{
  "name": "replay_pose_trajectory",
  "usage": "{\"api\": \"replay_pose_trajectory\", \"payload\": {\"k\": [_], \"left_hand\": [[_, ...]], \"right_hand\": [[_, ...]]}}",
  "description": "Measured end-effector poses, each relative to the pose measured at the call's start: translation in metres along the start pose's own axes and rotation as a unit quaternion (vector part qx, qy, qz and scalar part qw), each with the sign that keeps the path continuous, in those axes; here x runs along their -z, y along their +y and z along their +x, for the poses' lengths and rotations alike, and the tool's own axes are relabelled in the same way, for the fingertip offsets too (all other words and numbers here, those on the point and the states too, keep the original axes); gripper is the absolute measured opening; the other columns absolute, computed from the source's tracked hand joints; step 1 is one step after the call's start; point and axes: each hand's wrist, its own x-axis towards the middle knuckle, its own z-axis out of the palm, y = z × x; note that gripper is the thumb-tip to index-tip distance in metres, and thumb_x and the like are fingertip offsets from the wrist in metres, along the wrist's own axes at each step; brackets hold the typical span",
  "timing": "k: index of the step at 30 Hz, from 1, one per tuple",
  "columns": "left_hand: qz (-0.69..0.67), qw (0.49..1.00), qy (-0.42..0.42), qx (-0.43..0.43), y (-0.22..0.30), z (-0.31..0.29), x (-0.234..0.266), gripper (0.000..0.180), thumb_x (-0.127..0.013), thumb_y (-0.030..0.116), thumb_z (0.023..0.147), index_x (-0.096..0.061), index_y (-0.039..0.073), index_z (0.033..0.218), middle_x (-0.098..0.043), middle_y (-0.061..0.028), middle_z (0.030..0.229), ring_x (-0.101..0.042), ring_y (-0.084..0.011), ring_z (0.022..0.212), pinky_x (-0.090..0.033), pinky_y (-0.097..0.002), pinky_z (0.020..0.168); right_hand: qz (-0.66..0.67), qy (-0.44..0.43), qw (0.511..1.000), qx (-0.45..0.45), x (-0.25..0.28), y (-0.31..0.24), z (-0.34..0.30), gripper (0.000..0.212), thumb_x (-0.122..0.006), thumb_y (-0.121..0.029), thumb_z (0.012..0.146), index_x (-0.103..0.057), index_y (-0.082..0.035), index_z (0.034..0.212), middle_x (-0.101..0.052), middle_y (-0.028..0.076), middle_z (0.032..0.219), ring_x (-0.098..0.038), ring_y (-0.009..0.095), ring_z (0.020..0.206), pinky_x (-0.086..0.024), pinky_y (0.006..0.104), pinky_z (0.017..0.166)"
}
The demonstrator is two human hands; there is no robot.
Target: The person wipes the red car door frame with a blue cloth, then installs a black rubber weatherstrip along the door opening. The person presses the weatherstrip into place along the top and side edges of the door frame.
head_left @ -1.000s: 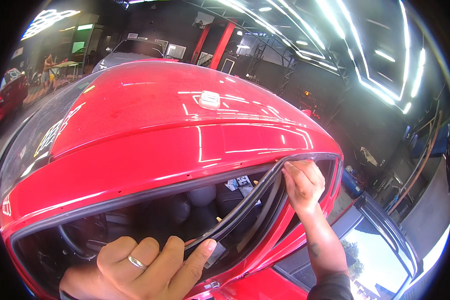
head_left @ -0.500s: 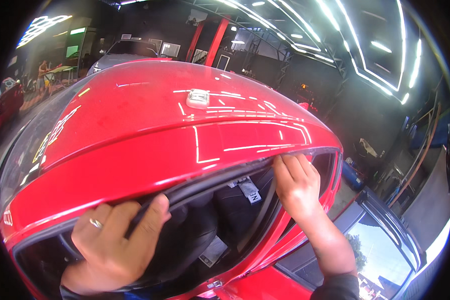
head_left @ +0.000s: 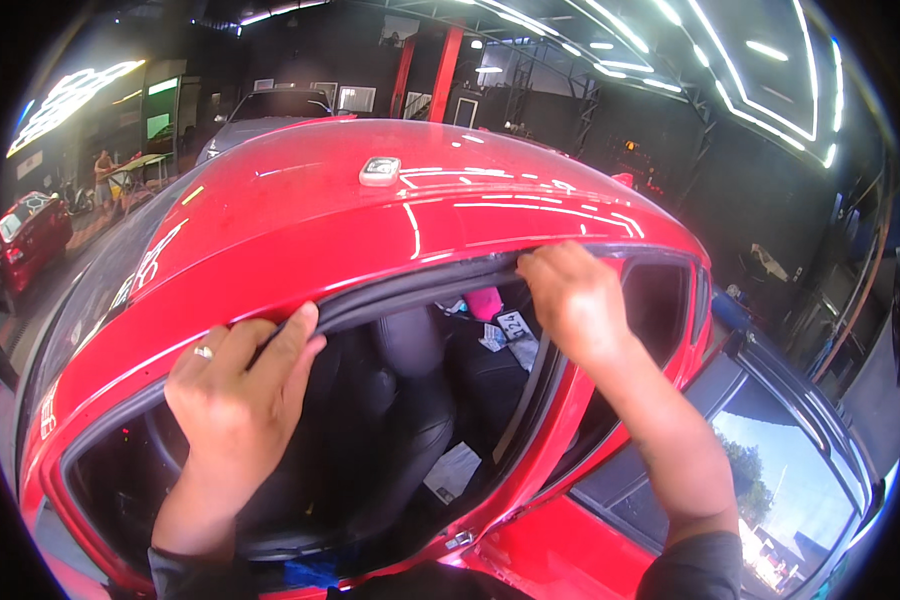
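A black rubber door seal [head_left: 410, 292] runs along the upper edge of a red car's open door frame. My left hand [head_left: 240, 395], with a ring on one finger, is closed on the seal's front stretch, fingers bent over the roof edge and thumb along the strip. Farther back, my right hand [head_left: 578, 302] pinches the same seal near the door pillar, its fingertips partly hidden. Between the two hands the strip follows the edge of the glossy red roof [head_left: 300, 250]. A small clear-and-white box-like thing [head_left: 380, 171] rests on the roof.
Inside are a dark seat [head_left: 415, 345], papers [head_left: 452, 470] and a pink item [head_left: 484, 301]. The open door [head_left: 770, 450], with reflective glass, stands at right. Another red car [head_left: 28, 238] and a person [head_left: 103, 177] are far left; a red post [head_left: 446, 75] rises behind.
My head view has shifted, showing more of the cabin, including the pink item. Both hands sit higher in view and nearer each other, still at the seal.
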Motion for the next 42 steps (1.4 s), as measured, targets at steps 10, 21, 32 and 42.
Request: {"api": "replay_pose_trajectory", "payload": {"k": [10, 21, 32, 42], "left_hand": [[0.057, 0.985, 0.013, -0.159, 0.005, -0.014, 0.015, 0.035, -0.083, 0.013, 0.081, -0.088, 0.014, 0.115, -0.069, -0.0047, 0.094, -0.054, -0.0149, 0.065, -0.038, -0.0301, 0.055], [0.055, 0.976, 0.030, -0.206, 0.006, -0.034, 0.008, 0.033, -0.087, 0.014, 0.082, -0.089, 0.021, 0.114, -0.068, 0.0030, 0.097, -0.043, -0.0132, 0.070, -0.026, -0.0293, 0.060], [0.013, 0.991, -0.016, -0.132, -0.034, -0.009, 0.004, 0.047, -0.079, 0.022, 0.071, -0.089, 0.022, 0.118, -0.067, -0.0057, 0.102, -0.051, -0.0167, 0.074, -0.040, -0.0291, 0.062], [0.016, 0.996, -0.012, -0.090, -0.038, -0.031, -0.005, 0.057, -0.080, 0.013, 0.074, -0.084, 0.019, 0.131, -0.069, -0.0052, 0.102, -0.058, -0.0166, 0.076, -0.045, -0.0284, 0.062]], "right_hand": [[0.091, 0.073, 0.993, 0.017, 0.004, -0.041, 0.008, 0.035, -0.092, -0.009, 0.081, -0.079, -0.008, 0.114, -0.076, 0.005, 0.107, -0.072, 0.027, 0.097, -0.057, 0.0428, 0.084], [0.128, 0.164, 0.975, 0.072, -0.038, -0.039, 0.022, 0.033, -0.091, 0.007, 0.067, -0.081, 0.000, 0.097, -0.075, 0.010, 0.099, -0.071, 0.029, 0.089, -0.059, 0.0390, 0.076], [0.129, 0.176, 0.976, 0.028, -0.043, -0.051, 0.026, 0.033, -0.091, 0.008, 0.068, -0.083, -0.003, 0.098, -0.070, 0.008, 0.093, -0.066, 0.029, 0.084, -0.054, 0.0396, 0.073], [0.075, 0.050, 0.996, 0.014, -0.018, -0.063, 0.039, 0.029, -0.091, -0.001, 0.069, -0.082, -0.003, 0.096, -0.070, 0.007, 0.095, -0.067, 0.025, 0.085, -0.052, 0.0396, 0.070]]}}
